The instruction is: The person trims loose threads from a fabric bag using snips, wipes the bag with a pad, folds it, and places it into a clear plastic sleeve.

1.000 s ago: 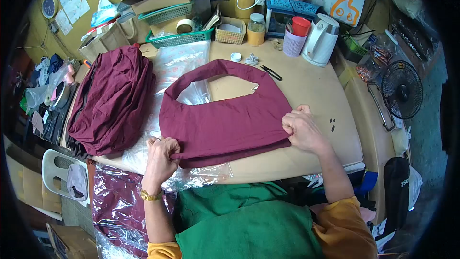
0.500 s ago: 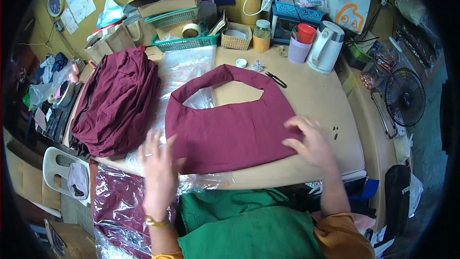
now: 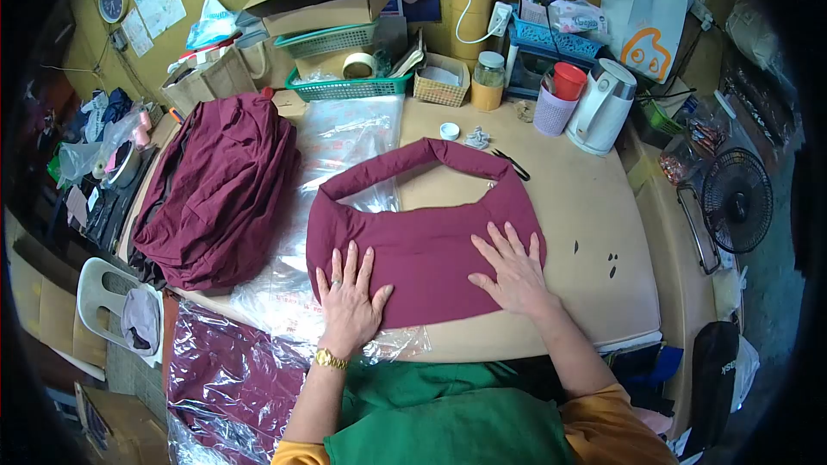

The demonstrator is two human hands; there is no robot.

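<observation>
A maroon fabric shoulder bag (image 3: 422, 250) lies flat on the table, its padded strap (image 3: 379, 164) arched away from me. My left hand (image 3: 351, 301) rests on the bag's lower left part with the fingers spread. On its right half, my right hand (image 3: 510, 274) presses flat, fingers also apart. Neither hand grasps anything. Left of the bag is a heap of maroon fabric (image 3: 220, 194). Clear plastic sheets (image 3: 353, 133) spread under the bag's left side and beyond it.
Black thread snips (image 3: 514, 165) and a white lid (image 3: 449, 131) lie beyond the bag. Baskets (image 3: 349, 88), a jar (image 3: 488, 82), a lilac cup (image 3: 551, 112) and a white kettle (image 3: 602, 108) line the back. A plastic-wrapped maroon bundle (image 3: 233, 366) hangs at the front left edge.
Both hands have come down from the bag's sides and now lie flat on it. The bag's surface looks smoother. The whole view has shifted slightly.
</observation>
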